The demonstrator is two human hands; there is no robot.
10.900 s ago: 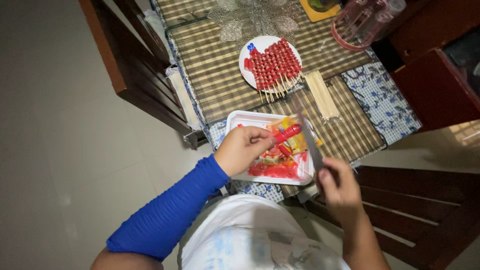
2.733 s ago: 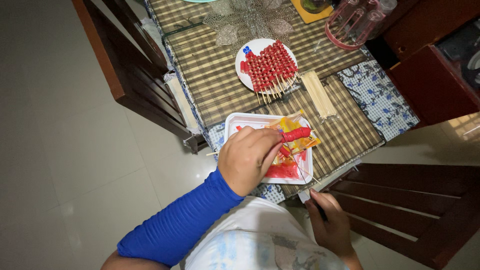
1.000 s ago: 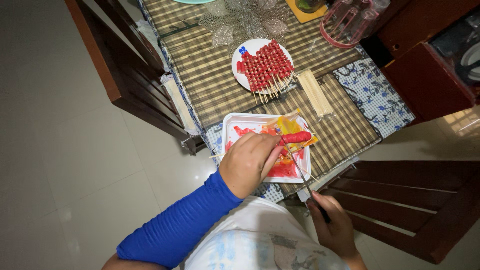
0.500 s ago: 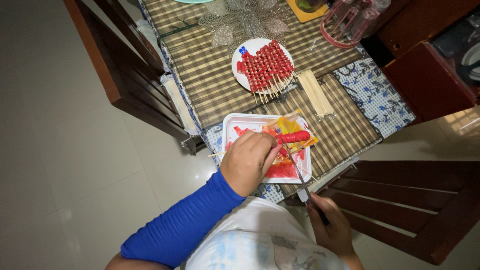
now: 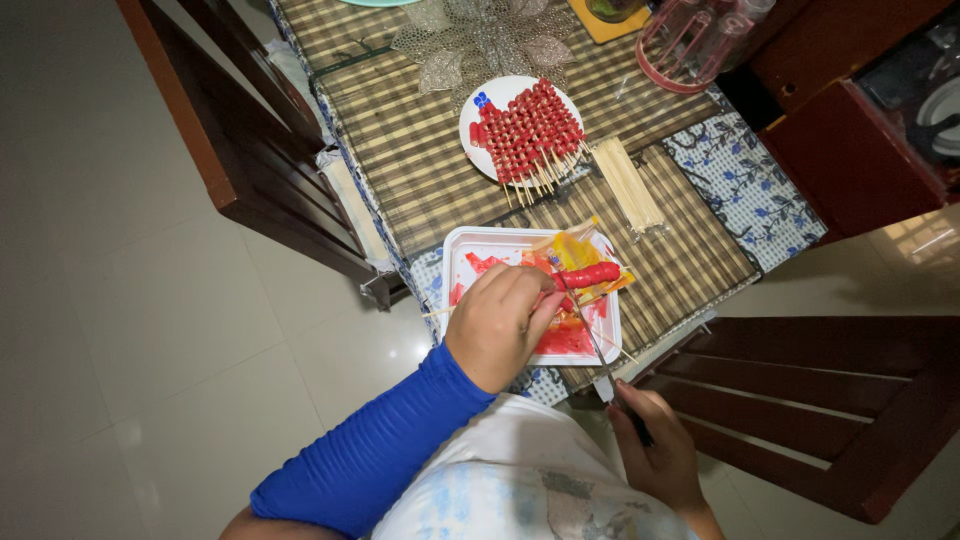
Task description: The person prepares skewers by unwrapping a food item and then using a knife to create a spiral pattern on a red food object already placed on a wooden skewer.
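My left hand (image 5: 500, 325), in a blue sleeve, rests over a white rectangular tray (image 5: 470, 250) and pinches one end of a red sausage (image 5: 592, 274) lying across it. My right hand (image 5: 655, 450) sits low at the table's near edge, closed on the dark handle of a knife (image 5: 592, 335). The thin blade reaches up into the tray and meets the sausage close to my left fingers. Red and yellow wrapper scraps (image 5: 570, 250) lie in the tray under the sausage.
A round white plate (image 5: 480, 115) with several skewers of red sausage pieces stands farther up the checked tablecloth. Next to it lies a bundle of bare wooden skewers (image 5: 627, 183). Dark wooden chairs (image 5: 250, 170) flank the table; a pink plastic rack (image 5: 690, 45) stands at the far edge.
Over the last second my hands have barely moved; the knife blade has stayed against the sausage. Earlier my right hand was lower, away from the tray, with the blade off the sausage.
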